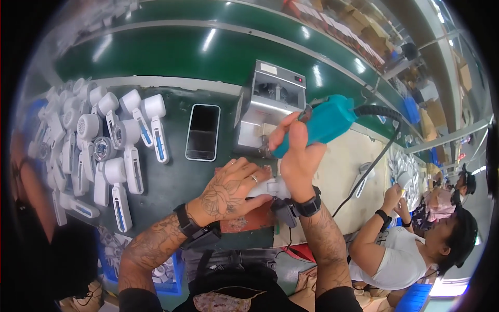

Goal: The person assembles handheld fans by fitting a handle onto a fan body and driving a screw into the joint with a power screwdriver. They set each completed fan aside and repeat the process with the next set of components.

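My right hand [302, 162] is wrapped round a teal power screwdriver [332, 118], its black cable trailing off to the right. The tool's tip points toward the front of a metal screw feeder [270, 106], though my fingers partly cover it. Low over a reddish mat [240, 223], my left hand [227, 188] has its fingers closed on a white handheld fan [276, 187]. Most of that fan lies under my two hands. A ring and a wrist strap show on my left side, and a strap with a small black box on my right wrist.
Many white handheld fans [115, 171] with open handles crowd the left of the bench. A phone [203, 132] lies beside the feeder. One fan body [362, 179] rests on the pale board [338, 171] at right. A co-worker [395, 249] handles parts there. A blue crate [174, 281] stands below.
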Demonstrator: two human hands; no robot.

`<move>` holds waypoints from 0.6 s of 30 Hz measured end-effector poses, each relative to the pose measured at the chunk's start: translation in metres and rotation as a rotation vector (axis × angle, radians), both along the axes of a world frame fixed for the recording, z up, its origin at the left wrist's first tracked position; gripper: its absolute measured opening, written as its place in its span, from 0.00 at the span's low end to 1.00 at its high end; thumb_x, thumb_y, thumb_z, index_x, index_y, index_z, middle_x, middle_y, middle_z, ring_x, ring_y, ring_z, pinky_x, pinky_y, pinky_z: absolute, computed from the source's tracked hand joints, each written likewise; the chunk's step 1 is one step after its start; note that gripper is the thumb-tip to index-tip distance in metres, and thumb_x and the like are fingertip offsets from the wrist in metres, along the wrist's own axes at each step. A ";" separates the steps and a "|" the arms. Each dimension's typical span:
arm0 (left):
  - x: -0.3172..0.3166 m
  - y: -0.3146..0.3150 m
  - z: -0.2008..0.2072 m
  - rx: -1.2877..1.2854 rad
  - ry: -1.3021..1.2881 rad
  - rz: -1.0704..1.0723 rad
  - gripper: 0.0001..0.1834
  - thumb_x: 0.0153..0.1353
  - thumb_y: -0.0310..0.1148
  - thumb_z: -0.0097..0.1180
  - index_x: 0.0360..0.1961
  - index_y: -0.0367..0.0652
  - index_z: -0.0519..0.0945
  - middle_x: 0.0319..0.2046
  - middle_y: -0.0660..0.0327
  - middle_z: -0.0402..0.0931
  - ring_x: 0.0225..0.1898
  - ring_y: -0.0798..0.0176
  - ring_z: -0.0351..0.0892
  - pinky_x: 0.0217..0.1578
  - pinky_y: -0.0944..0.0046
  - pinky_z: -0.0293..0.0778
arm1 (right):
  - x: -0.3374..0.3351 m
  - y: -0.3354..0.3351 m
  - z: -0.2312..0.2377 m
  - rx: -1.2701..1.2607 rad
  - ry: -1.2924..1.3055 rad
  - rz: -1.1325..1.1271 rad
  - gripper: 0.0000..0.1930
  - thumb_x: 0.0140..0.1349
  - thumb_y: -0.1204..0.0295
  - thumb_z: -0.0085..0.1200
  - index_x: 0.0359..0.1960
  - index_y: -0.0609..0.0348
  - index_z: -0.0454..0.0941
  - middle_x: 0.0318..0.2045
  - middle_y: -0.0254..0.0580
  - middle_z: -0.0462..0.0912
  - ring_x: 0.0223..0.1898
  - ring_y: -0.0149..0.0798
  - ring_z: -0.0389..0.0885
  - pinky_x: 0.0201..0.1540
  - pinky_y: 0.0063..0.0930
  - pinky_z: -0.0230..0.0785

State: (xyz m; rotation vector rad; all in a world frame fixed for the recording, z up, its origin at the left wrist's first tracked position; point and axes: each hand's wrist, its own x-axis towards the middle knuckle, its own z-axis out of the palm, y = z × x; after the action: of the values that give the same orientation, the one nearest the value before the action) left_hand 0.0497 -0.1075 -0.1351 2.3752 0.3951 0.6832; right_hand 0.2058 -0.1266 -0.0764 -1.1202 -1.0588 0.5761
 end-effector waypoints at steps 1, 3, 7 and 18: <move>0.001 0.001 -0.003 0.000 0.006 0.000 0.26 0.57 0.43 0.62 0.53 0.38 0.77 0.42 0.54 0.75 0.46 0.51 0.72 0.51 0.52 0.68 | -0.001 -0.009 0.001 -0.010 -0.001 -0.008 0.22 0.70 0.53 0.52 0.40 0.66 0.71 0.22 0.39 0.74 0.22 0.33 0.73 0.27 0.27 0.67; 0.002 -0.001 0.003 0.011 0.008 0.017 0.26 0.57 0.43 0.62 0.53 0.38 0.77 0.42 0.54 0.75 0.45 0.51 0.72 0.51 0.52 0.69 | 0.000 -0.032 0.007 0.018 0.070 -0.069 0.26 0.67 0.49 0.54 0.41 0.67 0.71 0.21 0.40 0.74 0.21 0.33 0.73 0.26 0.27 0.67; 0.004 -0.004 0.001 -0.001 -0.038 0.072 0.22 0.51 0.43 0.68 0.45 0.44 0.82 0.41 0.60 0.78 0.43 0.54 0.74 0.46 0.55 0.70 | 0.008 -0.054 0.006 0.007 0.014 -0.046 0.33 0.63 0.43 0.55 0.44 0.68 0.70 0.20 0.40 0.72 0.20 0.35 0.72 0.24 0.28 0.65; 0.006 -0.005 0.004 -0.048 0.006 0.059 0.21 0.51 0.44 0.68 0.43 0.44 0.82 0.41 0.60 0.78 0.44 0.54 0.73 0.47 0.54 0.70 | 0.007 -0.056 -0.006 -0.006 0.068 -0.022 0.31 0.64 0.45 0.56 0.42 0.67 0.69 0.20 0.40 0.72 0.22 0.36 0.72 0.26 0.30 0.66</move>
State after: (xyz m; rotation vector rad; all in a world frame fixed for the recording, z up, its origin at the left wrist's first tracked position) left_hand 0.0560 -0.1120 -0.1312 2.3288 0.4803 0.6857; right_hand 0.2127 -0.1830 -0.0826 -1.1090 -0.9855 0.5967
